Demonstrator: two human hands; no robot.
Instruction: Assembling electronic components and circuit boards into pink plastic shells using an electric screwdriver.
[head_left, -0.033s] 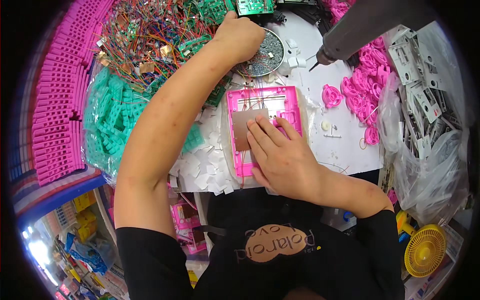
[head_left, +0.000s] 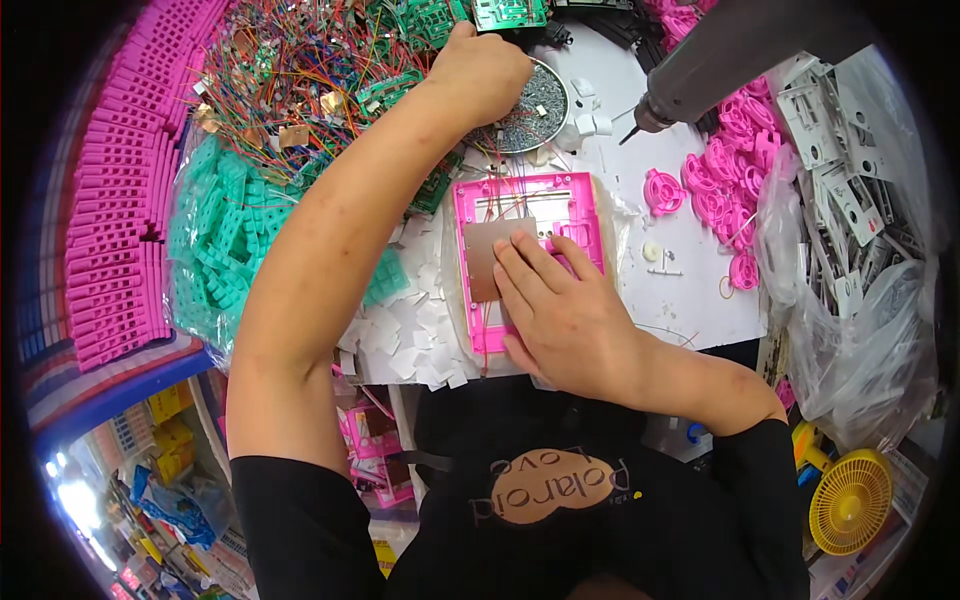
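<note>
My right hand (head_left: 575, 325) lies with its fingers stretched out on a thin brownish-grey rectangular plate (head_left: 487, 262), pressing on its right side. That plate rests on a pink plastic housing (head_left: 580, 185), and thin red wires run out above and below it. My left hand (head_left: 480, 78) is reached far forward, curled over the left edge of a round dish of small metal screws (head_left: 535, 120). Its thumb points toward the green circuit boards (head_left: 510, 12). The other fingers are turned under, hiding whatever they hold.
A tangle of wired boards (head_left: 290, 90) fills the back left, beside teal plastic parts (head_left: 225, 235) and stacked pink strips (head_left: 120, 220). A dark electric screwdriver (head_left: 690, 85) hangs at upper right. Pink rings (head_left: 720, 170), bagged grey parts (head_left: 840, 190) and white paper pieces (head_left: 410, 335) surround the housing.
</note>
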